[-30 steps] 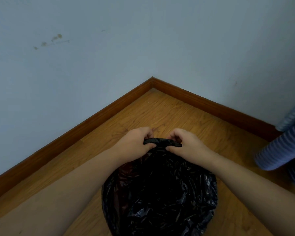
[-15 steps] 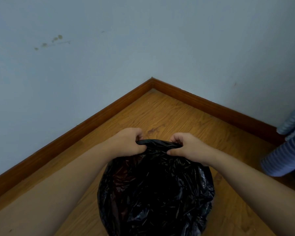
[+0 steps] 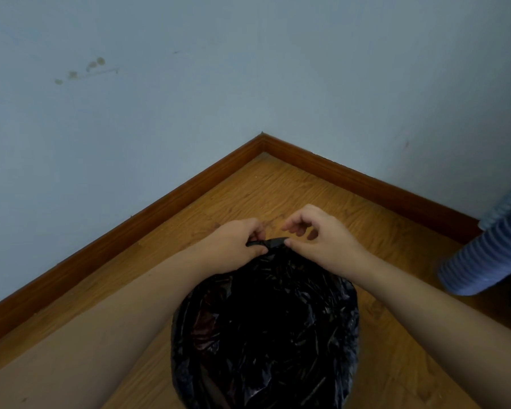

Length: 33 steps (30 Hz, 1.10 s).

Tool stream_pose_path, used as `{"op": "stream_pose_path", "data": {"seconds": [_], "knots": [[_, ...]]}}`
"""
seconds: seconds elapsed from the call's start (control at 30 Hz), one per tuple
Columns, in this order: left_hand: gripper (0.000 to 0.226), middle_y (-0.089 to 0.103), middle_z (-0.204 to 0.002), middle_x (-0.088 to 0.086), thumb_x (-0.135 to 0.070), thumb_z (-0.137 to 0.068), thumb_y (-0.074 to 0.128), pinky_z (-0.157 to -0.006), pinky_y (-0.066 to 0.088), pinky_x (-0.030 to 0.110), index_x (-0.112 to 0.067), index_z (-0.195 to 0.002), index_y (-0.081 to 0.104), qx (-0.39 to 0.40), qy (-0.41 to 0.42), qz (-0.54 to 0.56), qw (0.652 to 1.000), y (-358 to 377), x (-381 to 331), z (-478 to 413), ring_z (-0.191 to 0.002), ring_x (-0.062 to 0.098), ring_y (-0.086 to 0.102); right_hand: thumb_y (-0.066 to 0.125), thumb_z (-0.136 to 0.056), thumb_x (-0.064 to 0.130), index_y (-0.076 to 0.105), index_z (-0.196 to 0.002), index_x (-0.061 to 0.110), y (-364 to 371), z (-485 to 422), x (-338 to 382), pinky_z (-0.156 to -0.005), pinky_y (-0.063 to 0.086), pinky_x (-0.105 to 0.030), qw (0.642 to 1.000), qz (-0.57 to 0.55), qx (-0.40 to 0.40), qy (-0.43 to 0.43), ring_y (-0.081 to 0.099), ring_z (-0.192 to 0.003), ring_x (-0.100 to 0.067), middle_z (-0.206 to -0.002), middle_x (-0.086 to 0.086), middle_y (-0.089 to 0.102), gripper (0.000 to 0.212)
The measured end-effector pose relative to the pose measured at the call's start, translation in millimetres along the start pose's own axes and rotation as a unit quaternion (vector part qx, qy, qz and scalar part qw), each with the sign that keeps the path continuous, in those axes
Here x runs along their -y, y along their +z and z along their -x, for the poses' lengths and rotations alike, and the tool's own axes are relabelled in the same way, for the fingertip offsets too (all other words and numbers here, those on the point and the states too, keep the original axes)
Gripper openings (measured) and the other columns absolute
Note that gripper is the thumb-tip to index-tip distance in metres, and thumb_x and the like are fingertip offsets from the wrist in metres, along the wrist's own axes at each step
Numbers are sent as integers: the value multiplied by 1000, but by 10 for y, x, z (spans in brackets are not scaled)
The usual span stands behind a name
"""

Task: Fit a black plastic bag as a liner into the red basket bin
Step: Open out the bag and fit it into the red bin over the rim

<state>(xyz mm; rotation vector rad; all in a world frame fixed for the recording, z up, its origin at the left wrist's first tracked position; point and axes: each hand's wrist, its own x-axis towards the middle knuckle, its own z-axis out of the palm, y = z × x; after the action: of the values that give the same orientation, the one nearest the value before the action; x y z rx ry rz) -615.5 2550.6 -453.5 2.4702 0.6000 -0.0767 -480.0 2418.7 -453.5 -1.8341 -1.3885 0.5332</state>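
Observation:
A shiny black plastic bag [image 3: 266,326] covers the round bin on the wooden floor below me. Only a faint dark red patch of the red basket bin [image 3: 204,323] shows through the plastic on the left. At the bag's far edge a bunched strip of plastic runs between my hands. My left hand [image 3: 233,246] is closed on the strip's left end. My right hand [image 3: 319,240] pinches the right end with its thumb, and its other fingers are curled loosely above.
The bin stands in a room corner with pale blue walls [image 3: 160,113] and a brown skirting board [image 3: 189,190]. A blue ribbed hose or tube [image 3: 490,252] lies at the right edge. Wooden floor [image 3: 292,190] lies between the bin and the corner.
My hands spread apart along the bag's far edge, then came back together. The plastic between them is now gathered into a short tight strip, and my right fingers have lifted.

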Motion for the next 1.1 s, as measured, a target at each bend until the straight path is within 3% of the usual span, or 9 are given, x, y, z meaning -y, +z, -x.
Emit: {"op": "stream_pose_path", "data": {"seconds": [0.13,0.23,0.4,0.5,0.57,0.63,0.77,0.93,1.1], "knots": [[10,48,-81,-15,-27,-87,58,-60,36,17,-25,-91,48,-8,-20,16,1000,18,28,7,-75,6,47,66,-80,21,60,-96,26,99,-27,-55,-65,36,-8,996,79,49,4,47,-82,0,-93,10,50,18],[10,51,-82,-13,-26,-87,58,-60,37,18,-27,-88,48,-1,-29,40,999,7,30,27,-75,4,49,66,-79,21,60,-98,25,124,-39,-121,-70,36,-13,994,70,70,38,48,-89,-6,-99,5,53,20],[6,61,-97,4,-23,-88,56,-74,47,30,-21,-91,52,17,-56,123,991,-3,19,79,-87,19,57,67,-79,17,60,-94,21,75,-45,-169,-77,46,-24,992,32,96,81,55,-92,-12,-99,3,60,17],[9,58,-86,1,-29,-88,57,-63,44,26,-22,-87,51,73,-77,150,983,-44,-11,91,-73,13,53,67,-79,13,61,-91,18,64,-25,-174,-75,47,-26,990,24,110,89,56,-88,-13,-93,2,60,14],[19,53,-78,-5,-40,-84,59,-58,39,24,-23,-85,50,98,-72,125,985,-67,-49,84,-67,9,49,66,-78,12,61,-89,16,66,-35,-165,-70,45,-27,988,28,119,90,56,-83,-13,-89,1,60,13],[29,52,-82,-11,-49,-79,60,-59,38,22,-25,-92,51,62,-45,71,994,-47,-96,69,-72,6,50,66,-78,11,61,-89,14,81,-49,-144,-64,44,-26,988,30,123,87,55,-75,-13,-85,-1,60,12],[23,49,-84,-16,-38,-78,65,-57,33,13,-29,-91,49,-15,37,-16,999,48,-183,39,-74,1,46,68,-76,14,61,-87,15,124,-58,-102,-70,48,-35,988,19,125,88,57,-78,-18,-85,-6,62,13],[14,57,-92,-4,-25,-84,61,-62,41,21,-24,-93,50,1,0,10,1000,112,-105,16,-81,11,52,71,-74,18,62,-88,13,77,-46,-138,-73,48,-33,986,19,115,115,58,-82,-16,-90,-4,63,18],[12,47,-81,-14,-25,-87,58,-53,34,18,-25,-87,46,-7,-39,18,999,102,39,8,-71,-1,45,72,-74,25,54,-73,22,-6,-44,-241,-63,44,-27,983,35,100,152,55,-78,-14,-81,3,58,19]]}}
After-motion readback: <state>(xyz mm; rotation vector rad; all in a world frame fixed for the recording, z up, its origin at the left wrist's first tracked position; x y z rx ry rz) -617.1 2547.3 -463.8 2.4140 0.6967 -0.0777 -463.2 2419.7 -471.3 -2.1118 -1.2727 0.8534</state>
